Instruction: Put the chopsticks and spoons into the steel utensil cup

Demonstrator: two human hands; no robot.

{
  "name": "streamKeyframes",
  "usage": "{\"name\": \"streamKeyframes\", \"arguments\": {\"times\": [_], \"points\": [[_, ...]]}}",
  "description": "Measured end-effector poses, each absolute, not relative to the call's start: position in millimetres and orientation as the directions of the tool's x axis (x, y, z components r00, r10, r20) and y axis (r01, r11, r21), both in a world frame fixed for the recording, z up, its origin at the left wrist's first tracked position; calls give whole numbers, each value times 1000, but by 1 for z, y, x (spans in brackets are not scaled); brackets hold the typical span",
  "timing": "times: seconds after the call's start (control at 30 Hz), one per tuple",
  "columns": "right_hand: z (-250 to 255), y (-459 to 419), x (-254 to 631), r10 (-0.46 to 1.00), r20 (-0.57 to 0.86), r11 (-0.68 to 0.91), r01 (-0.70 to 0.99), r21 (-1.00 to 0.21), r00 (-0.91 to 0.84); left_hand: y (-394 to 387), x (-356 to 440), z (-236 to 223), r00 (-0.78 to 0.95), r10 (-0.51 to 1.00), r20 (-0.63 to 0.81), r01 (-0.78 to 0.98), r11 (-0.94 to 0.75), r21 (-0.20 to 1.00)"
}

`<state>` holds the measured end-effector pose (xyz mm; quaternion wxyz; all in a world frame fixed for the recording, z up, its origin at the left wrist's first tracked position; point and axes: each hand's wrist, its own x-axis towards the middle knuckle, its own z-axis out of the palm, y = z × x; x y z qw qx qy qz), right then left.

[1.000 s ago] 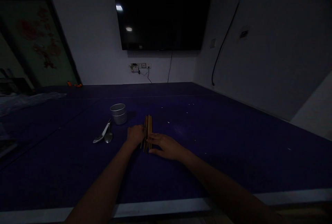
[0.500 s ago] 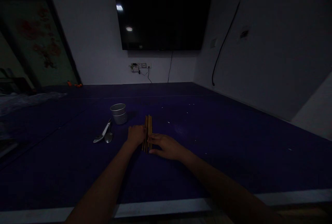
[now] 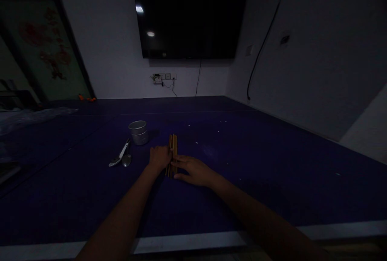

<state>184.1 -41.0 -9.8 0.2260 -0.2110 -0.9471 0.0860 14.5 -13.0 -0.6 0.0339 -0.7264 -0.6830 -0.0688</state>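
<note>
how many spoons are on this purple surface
2: a white spoon and, just right of it, a metal spoon, both near-left of the cup; darkness may hide others.

Long, slim, bare left forearm (image 3: 128,206) and similarly slim, bare right forearm (image 3: 248,206) seen, both tapered toward narrow wrists (image 3: 152,169). Bare, round-knuckled left grip (image 3: 159,157) shown; bare right grip (image 3: 193,170) shown with slender fingers (image 3: 182,159). Nail detail obscured by dimness.

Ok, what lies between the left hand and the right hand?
A row of thin sticks lies between the left hand and the right hand, on the purple surface, as the head view shows.
</note>
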Motion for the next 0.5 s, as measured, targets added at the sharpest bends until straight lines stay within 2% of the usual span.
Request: {"name": "streamKeyframes", "arguments": {"times": [0.5], "points": [[-10, -46, 178, 369, 426, 929, 334, -156, -826, -13, 15, 0, 45, 984, 173, 999, -50, 22]]}}
